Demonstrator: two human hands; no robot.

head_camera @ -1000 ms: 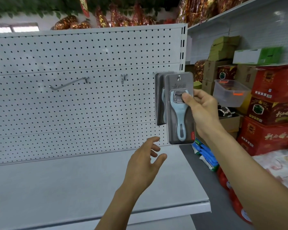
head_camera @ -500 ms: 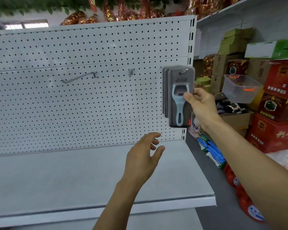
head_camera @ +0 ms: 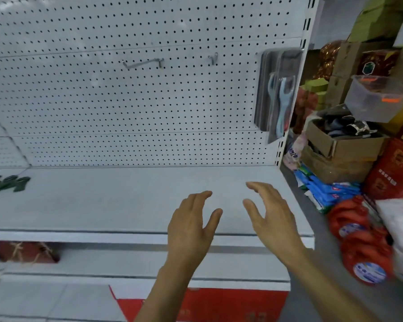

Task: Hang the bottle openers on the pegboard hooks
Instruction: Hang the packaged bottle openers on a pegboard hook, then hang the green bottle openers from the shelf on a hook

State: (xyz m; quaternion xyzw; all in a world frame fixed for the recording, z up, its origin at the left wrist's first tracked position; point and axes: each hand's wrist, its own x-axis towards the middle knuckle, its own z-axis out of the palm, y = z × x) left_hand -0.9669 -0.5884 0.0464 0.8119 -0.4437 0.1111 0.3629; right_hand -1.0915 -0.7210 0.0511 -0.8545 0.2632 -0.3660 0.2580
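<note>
Several packaged bottle openers (head_camera: 279,94), light blue in grey blister cards, hang together at the right end of the white pegboard (head_camera: 126,101). Two bare metal hooks stick out of the board: a long hook (head_camera: 142,63) near the middle and a short hook (head_camera: 213,58) to its right. My left hand (head_camera: 191,226) and my right hand (head_camera: 269,217) hover side by side over the white shelf (head_camera: 102,201), well below the openers. Both have relaxed, spread fingers and hold nothing.
Right of the pegboard stand cardboard boxes (head_camera: 342,147), red cartons (head_camera: 396,163), a clear plastic tub (head_camera: 377,98) and blue packets (head_camera: 328,189) on the floor. Green plastic leaves (head_camera: 5,184) lie at the shelf's left end. A red box (head_camera: 200,305) sits below.
My right hand has let go of the front opener pack, which now hangs on the board, and has dropped down beside my left hand. The camera has tilted downward.
</note>
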